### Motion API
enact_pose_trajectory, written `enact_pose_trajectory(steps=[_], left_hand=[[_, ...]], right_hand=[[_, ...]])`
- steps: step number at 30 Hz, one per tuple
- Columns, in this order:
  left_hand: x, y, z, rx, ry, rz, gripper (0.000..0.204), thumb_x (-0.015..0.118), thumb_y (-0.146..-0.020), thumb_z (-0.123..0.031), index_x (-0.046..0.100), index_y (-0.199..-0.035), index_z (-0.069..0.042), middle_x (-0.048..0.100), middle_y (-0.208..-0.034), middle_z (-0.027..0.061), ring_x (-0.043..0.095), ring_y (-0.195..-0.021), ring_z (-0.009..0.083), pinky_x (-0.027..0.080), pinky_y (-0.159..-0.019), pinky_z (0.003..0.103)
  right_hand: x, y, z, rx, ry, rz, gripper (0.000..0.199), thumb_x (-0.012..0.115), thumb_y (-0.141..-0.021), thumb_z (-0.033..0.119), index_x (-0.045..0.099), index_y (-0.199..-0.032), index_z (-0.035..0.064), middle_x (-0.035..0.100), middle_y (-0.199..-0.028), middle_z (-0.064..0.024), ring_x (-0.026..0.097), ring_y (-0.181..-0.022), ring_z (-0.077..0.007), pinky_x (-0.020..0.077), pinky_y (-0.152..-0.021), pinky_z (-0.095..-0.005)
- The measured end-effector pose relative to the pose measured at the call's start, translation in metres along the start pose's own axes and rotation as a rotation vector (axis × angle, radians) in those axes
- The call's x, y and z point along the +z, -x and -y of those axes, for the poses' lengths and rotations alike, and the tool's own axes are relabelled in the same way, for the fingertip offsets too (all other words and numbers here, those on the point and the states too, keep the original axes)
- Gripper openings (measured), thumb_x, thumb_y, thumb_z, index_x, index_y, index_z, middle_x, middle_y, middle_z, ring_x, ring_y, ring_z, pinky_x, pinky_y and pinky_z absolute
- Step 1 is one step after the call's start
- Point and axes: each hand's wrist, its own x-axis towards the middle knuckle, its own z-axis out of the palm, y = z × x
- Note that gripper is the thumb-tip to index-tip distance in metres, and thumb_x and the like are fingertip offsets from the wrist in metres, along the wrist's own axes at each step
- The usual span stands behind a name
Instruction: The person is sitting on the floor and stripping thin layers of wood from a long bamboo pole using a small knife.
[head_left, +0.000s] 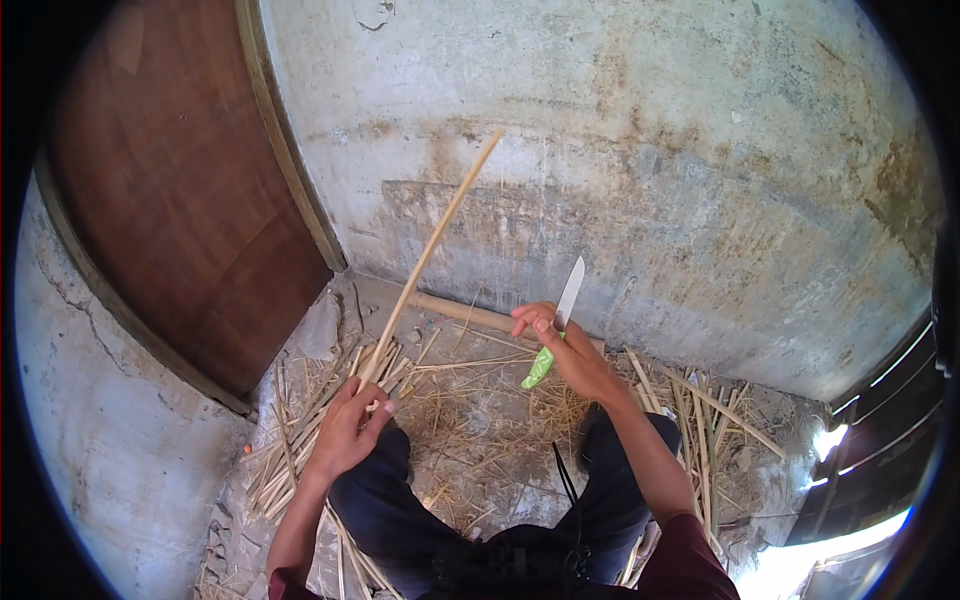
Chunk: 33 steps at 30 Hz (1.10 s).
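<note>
My left hand point(352, 425) is closed round the lower end of a long, thin bamboo strip point(437, 238). The strip slants up and to the right, its far end in front of the wall. In my right hand point(572, 352) is a knife point(570, 296) with a pale blade and a green patterned handle. Its blade points upward, and the handle's end sticks out below my fingers. Knife and strip are apart from each other. My left palm hides the strip's lowest end.
Bundles of split strips point(285, 465) lie by my left leg, and more strips point(708, 450) by my right. A thick bamboo pole point(470, 312) rests along the foot of the stained wall point(640, 180). Shavings point(470, 430) litter the floor between my legs. A brown door point(190, 190) stands at left.
</note>
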Motion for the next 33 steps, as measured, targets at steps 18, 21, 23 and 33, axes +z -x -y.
enact_pose_trajectory(steps=[18, 21, 23, 33], left_hand=[[0.031, -0.027, -0.057, 0.100, 0.144, 0.333, 0.060, 0.094, -0.084, -0.042, 0.075, -0.129, -0.007, 0.063, -0.106, 0.0196, 0.064, -0.096, 0.0369, 0.052, -0.085, 0.048], [0.033, -0.022, -0.052, 0.170, 0.099, 0.420, 0.053, 0.091, -0.088, -0.035, 0.074, -0.130, -0.007, 0.062, -0.110, 0.0188, 0.063, -0.101, 0.0361, 0.052, -0.087, 0.047], [0.042, -0.018, -0.043, 0.238, 0.146, 0.338, 0.040, 0.085, -0.095, -0.027, 0.074, -0.124, -0.003, 0.061, -0.114, 0.0187, 0.061, -0.103, 0.0359, 0.052, -0.087, 0.045], [0.039, -0.015, -0.017, 0.330, 0.277, 0.251, 0.030, 0.058, -0.108, -0.026, 0.060, -0.101, 0.003, 0.054, -0.101, 0.0198, 0.058, -0.091, 0.0389, 0.048, -0.084, 0.048]], right_hand=[[0.107, 0.019, 0.043, -0.378, 0.701, -0.195, 0.058, 0.041, -0.113, 0.057, 0.064, -0.152, 0.0203, 0.026, -0.173, -0.0211, 0.013, -0.166, -0.0403, -0.0010, -0.122, -0.0709], [0.108, 0.016, 0.038, -0.345, 0.686, -0.177, 0.060, 0.041, -0.112, 0.059, 0.068, -0.148, 0.0201, 0.027, -0.173, -0.0215, 0.010, -0.166, -0.0399, -0.0008, -0.122, -0.0709], [0.113, 0.013, 0.036, -0.352, 0.707, -0.157, 0.061, 0.042, -0.112, 0.060, 0.070, -0.146, 0.0188, 0.029, -0.172, -0.0218, 0.012, -0.166, -0.0407, -0.0001, -0.122, -0.0716], [0.034, -0.007, 0.055, -0.504, 0.886, -0.009, 0.060, 0.064, -0.105, 0.046, 0.057, -0.156, 0.0164, 0.048, -0.160, -0.0154, 0.028, -0.163, -0.0345, 0.0075, -0.129, -0.0656]])
